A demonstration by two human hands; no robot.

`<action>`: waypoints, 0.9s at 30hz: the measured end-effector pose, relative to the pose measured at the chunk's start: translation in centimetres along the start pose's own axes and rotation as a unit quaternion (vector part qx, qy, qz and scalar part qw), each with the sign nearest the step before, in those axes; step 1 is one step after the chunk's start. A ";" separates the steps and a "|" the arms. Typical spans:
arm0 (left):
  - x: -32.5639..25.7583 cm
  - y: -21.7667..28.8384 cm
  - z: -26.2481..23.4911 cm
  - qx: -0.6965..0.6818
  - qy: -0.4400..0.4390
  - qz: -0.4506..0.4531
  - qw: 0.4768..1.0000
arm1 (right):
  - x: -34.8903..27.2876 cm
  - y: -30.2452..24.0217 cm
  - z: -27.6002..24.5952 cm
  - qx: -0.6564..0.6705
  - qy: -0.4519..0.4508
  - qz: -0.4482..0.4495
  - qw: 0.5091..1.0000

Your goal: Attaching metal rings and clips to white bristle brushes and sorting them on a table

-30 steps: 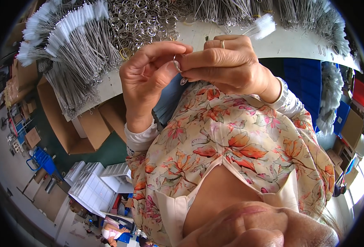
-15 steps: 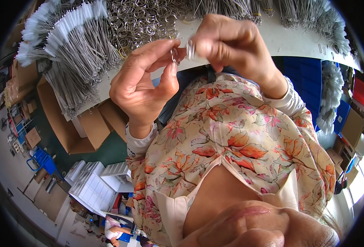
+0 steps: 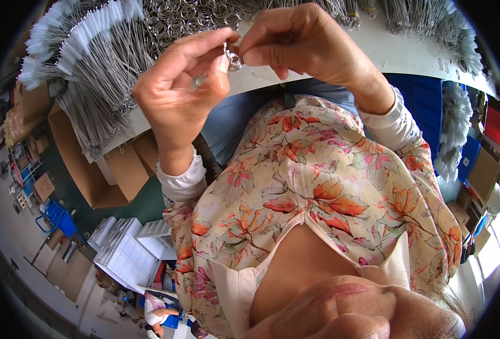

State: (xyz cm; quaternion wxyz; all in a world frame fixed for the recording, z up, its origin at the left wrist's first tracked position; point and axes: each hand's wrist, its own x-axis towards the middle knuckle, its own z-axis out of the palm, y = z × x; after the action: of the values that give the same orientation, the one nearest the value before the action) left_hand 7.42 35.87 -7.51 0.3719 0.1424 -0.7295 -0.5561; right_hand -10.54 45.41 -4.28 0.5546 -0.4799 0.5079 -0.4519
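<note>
Both hands pinched shut on one small metal ring (image 3: 233,56) above the desk (image 3: 397,51), left hand (image 3: 185,90) & right hand (image 3: 306,42) fingertip-gripping it; piles of rings (image 3: 193,17) and wire brushes (image 3: 103,73) prob. left to do.

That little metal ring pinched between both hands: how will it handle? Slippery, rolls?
The metal ring looks thin and shiny, so probably light and slippery; both the left hand and right hand pinch it by fingertips. Being round, it would likely roll if dropped on the white table.
</note>
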 end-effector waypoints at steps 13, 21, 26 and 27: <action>3.9 -5.1 -7.5 0.415 0.011 -0.150 0.897 | 1.2 14.3 3.4 -0.529 0.180 -0.284 0.779; 5.8 -7.7 -11.1 0.713 -0.003 -0.093 0.695 | 1.7 10.1 -2.3 -0.550 0.234 -0.342 0.725; 6.9 -5.7 -12.2 0.543 0.098 -0.134 0.823 | 4.9 4.4 -6.7 -0.682 0.295 -0.229 0.629; 7.1 -5.7 -12.3 0.547 0.108 -0.137 0.819 | 5.6 3.7 -6.9 -0.750 0.277 -0.263 0.540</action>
State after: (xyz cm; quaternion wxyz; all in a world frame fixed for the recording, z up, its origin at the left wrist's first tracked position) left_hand 9.99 20.88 -8.72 0.2294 0.4802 -0.8417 -0.0916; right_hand -16.99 39.84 -8.80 -0.3200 -0.6833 0.6407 -0.1425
